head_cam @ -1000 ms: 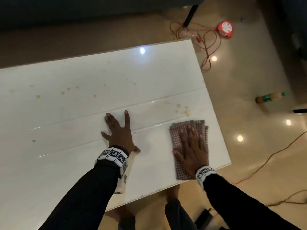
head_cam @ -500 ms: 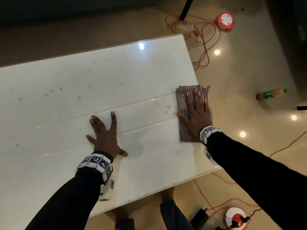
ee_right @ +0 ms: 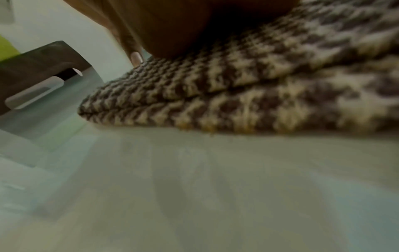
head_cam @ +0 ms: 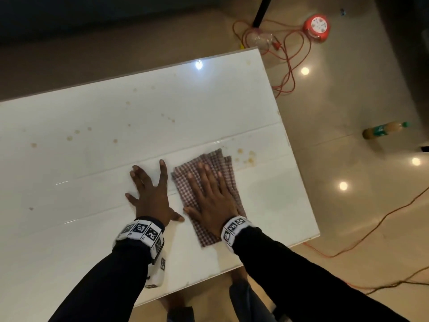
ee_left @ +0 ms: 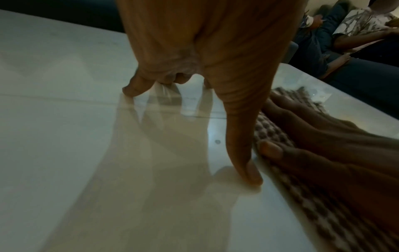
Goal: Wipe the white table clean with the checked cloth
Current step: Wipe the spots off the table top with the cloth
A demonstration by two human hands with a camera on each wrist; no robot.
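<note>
The white table (head_cam: 92,117) carries brownish drip stains (head_cam: 246,155) near its right side and more scattered over its far half. A folded brown-and-white checked cloth (head_cam: 228,166) lies flat near the right end. My right hand (head_cam: 209,194) presses on it with straight, spread fingers. Just left of the cloth my left hand (head_cam: 149,189) rests flat on the bare table, fingers spread. The left wrist view shows the left fingertips (ee_left: 250,177) on the glossy top beside the cloth (ee_left: 323,213). In the right wrist view the cloth (ee_right: 237,88) fills the frame, blurred.
The table's right edge (head_cam: 301,182) and near edge are close to my hands. On the floor lie orange cables (head_cam: 290,61), a red cable reel (head_cam: 316,27) and a bottle (head_cam: 383,131). People sit beyond the table (ee_left: 345,34).
My right hand has slid the cloth from the table's right edge back leftward and nearer, beside my left hand. Stains show again to the cloth's right. My left hand stays put.
</note>
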